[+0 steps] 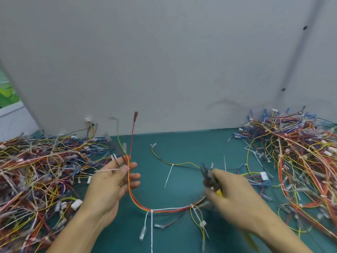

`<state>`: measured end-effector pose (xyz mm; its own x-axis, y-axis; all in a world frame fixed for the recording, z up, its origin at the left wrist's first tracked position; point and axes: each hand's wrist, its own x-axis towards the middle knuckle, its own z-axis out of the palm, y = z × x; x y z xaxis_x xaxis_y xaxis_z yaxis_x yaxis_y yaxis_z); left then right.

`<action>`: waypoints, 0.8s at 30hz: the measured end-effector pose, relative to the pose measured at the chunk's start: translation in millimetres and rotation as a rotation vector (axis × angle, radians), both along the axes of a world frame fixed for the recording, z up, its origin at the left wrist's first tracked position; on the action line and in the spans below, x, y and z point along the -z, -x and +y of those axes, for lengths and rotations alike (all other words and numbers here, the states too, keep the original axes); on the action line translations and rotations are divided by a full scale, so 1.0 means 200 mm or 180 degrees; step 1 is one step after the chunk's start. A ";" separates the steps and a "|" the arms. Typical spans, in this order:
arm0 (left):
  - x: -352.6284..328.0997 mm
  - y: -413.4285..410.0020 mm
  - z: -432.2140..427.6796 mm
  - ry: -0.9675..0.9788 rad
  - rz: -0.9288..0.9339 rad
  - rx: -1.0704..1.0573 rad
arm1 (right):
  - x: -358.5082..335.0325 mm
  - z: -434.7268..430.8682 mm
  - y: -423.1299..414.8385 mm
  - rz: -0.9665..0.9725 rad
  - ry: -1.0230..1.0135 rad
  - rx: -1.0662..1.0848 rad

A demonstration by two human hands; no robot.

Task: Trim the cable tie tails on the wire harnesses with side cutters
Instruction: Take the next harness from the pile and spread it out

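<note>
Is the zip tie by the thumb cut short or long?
Long, uncut: the zip tie tail sticks out sideways from the wires that the left hand pinches.

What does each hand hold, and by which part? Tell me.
Left hand pinches the harness at a cable tie; right hand grips the cutters by the handles.

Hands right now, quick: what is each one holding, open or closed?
Left hand: closed, pinching the wire harness at a cable tie.
Right hand: closed round the side cutters.
</note>
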<state>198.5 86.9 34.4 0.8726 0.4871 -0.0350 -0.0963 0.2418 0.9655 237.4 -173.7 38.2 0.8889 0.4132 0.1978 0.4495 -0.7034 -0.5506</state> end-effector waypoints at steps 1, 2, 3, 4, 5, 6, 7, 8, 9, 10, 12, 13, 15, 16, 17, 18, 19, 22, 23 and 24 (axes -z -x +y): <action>0.03 0.00 -0.01 0.0062 0.0088 0.0039 | -0.02 -0.03 -0.03 -0.0176 0.0111 0.0589; 0.07 0.00 -0.02 0.0145 0.0170 0.0076 | -0.03 -0.06 -0.07 -0.0223 0.0332 0.1079; 0.10 0.00 -0.02 0.0231 0.0241 0.0109 | -0.04 -0.08 -0.11 -0.0165 0.0578 0.1395; 0.13 0.01 -0.02 0.0302 0.0302 0.0148 | -0.03 -0.09 -0.14 -0.0042 0.0777 0.1572; 0.16 0.01 -0.03 0.0343 0.0348 0.0192 | -0.01 -0.09 -0.16 0.0075 0.0913 0.1672; 0.18 0.01 -0.03 0.0354 0.0377 0.0232 | 0.01 -0.08 -0.17 0.0140 0.1017 0.1745; 0.19 0.01 -0.03 0.0345 0.0383 0.0263 | 0.04 -0.07 -0.18 0.0145 0.1089 0.1790; 0.20 0.00 -0.03 0.0328 0.0374 0.0283 | 0.06 -0.05 -0.17 0.0111 0.1158 0.1830; 0.20 0.00 -0.03 0.0305 0.0361 0.0293 | 0.09 -0.04 -0.18 0.0057 0.1222 0.1852; 0.21 0.00 -0.02 0.0278 0.0353 0.0299 | 0.10 -0.02 -0.18 0.0006 0.1310 0.1848; 0.22 -0.02 -0.02 0.0227 0.0336 0.0293 | 0.12 -0.01 -0.18 -0.0075 0.1453 0.1797; 0.22 -0.03 -0.02 0.0195 0.0323 0.0292 | 0.12 0.00 -0.19 -0.0093 0.1465 0.1767; 0.22 -0.04 -0.01 0.0132 0.0288 0.0304 | 0.13 0.01 -0.19 -0.0092 0.1401 0.1707; 0.22 -0.04 -0.01 0.0119 0.0275 0.0314 | 0.13 0.02 -0.19 -0.0059 0.1354 0.1675; 0.22 -0.04 -0.01 0.0118 0.0266 0.0329 | 0.13 0.02 -0.19 0.0011 0.1270 0.1647; 0.22 -0.04 -0.01 0.0119 0.0261 0.0349 | 0.13 0.03 -0.18 0.0137 0.1129 0.1632; 0.22 -0.05 -0.01 0.0118 0.0261 0.0371 | 0.12 0.03 -0.18 0.0308 0.0955 0.1631; 0.22 -0.06 0.00 0.0114 0.0269 0.0409 | 0.06 0.02 -0.18 0.0724 0.0334 0.1649; 0.22 -0.06 0.00 0.0120 0.0263 0.0410 | 0.03 0.01 -0.19 0.0780 0.0079 0.1597; 0.23 -0.06 0.00 0.0130 0.0255 0.0411 | 0.00 0.00 -0.20 0.0868 -0.0242 0.1501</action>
<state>210.3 87.3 -10.7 0.9215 0.3678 -0.1244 0.0150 0.2864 0.9580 278.2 -174.6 38.0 0.9975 -0.0487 -0.0518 -0.0708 -0.7477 -0.6602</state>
